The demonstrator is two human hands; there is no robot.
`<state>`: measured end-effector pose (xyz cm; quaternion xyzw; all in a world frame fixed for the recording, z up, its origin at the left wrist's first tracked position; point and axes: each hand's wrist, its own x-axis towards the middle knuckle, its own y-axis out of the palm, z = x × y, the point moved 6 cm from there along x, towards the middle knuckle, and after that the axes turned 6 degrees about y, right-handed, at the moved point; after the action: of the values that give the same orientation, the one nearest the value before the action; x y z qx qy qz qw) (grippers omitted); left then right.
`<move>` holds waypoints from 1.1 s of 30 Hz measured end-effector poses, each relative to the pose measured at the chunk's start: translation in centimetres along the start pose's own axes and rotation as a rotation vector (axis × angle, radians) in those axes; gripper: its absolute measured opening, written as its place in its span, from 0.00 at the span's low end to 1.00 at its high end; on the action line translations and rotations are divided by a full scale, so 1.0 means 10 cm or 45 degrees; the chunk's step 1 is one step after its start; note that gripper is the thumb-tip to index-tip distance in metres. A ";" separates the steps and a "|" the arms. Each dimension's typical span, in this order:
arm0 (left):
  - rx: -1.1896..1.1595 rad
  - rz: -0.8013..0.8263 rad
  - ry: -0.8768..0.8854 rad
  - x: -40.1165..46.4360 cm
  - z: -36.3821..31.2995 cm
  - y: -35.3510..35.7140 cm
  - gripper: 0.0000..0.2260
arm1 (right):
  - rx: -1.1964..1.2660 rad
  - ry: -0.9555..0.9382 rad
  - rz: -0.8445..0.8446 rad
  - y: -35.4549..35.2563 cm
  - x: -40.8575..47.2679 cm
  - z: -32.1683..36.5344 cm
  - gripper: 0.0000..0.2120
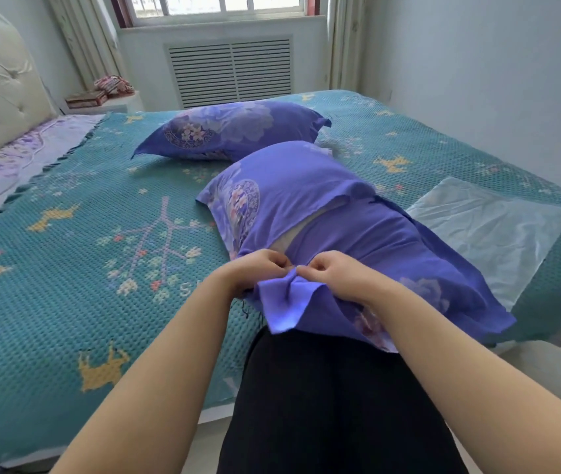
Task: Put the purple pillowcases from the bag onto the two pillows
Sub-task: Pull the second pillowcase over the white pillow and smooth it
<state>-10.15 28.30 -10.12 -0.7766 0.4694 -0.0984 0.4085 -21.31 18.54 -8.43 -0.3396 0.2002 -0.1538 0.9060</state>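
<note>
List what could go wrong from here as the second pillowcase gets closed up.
1. Both hands, left hand and right hand, pinch the near pillowcase at one bunched spot; pulling there could strain the fabric, where loose threads already hang.
2. The flap gap still shows the white pillow; it may stay exposed.
3. The near end overhangs the bed edge, so the pillow could slide off.
</note>
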 end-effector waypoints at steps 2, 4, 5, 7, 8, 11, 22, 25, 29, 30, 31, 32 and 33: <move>0.074 -0.138 0.087 -0.03 -0.03 -0.10 0.08 | -0.143 -0.069 -0.077 -0.01 -0.01 0.03 0.15; 0.183 -0.465 0.292 -0.23 -0.22 -0.20 0.05 | -0.163 -0.104 -0.179 -0.03 -0.01 0.05 0.13; 0.275 -0.610 0.381 -0.37 -0.33 -0.21 0.05 | -0.147 -0.106 -0.215 -0.04 0.00 0.05 0.12; 0.449 -0.664 0.480 -0.68 -0.52 -0.08 0.10 | -0.159 -0.084 -0.239 -0.06 0.06 0.03 0.10; 0.532 -0.601 0.475 -0.77 -0.56 0.02 0.15 | -0.191 -0.065 -0.225 -0.07 0.09 0.03 0.09; 0.821 -0.436 0.412 -0.87 -0.51 0.25 0.31 | -0.371 -0.095 -0.242 -0.08 0.07 0.19 0.06; 1.047 -0.665 0.575 -0.84 -0.35 0.41 0.12 | -1.424 -0.336 -0.033 0.26 0.23 0.76 0.18; 1.075 -0.616 0.632 -0.87 -0.42 0.33 0.08 | -1.300 -0.181 0.244 0.25 0.24 0.81 0.12; 1.077 -0.742 0.780 -1.10 -0.36 0.12 0.02 | -0.962 -0.434 -0.543 -0.56 0.49 1.07 0.11; 1.060 -0.781 0.785 -1.17 -0.30 0.05 0.02 | -0.949 -0.483 -0.747 -0.73 0.51 1.07 0.11; 1.060 -0.804 0.779 -1.20 -0.22 -0.03 0.02 | -0.915 -0.502 -0.831 -0.80 0.55 1.06 0.12; 1.080 -0.804 0.760 -1.21 -0.15 -0.09 0.02 | -0.865 -0.482 -0.834 -0.79 0.61 1.03 0.13; 1.116 -0.792 0.724 -1.22 -0.07 -0.11 0.04 | -0.781 -0.444 -0.783 -0.74 0.69 1.00 0.13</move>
<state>-16.43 38.04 -6.02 -0.5803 0.2270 -0.6007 0.5009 -11.67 15.92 1.73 -0.6562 -0.0288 -0.2893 0.6963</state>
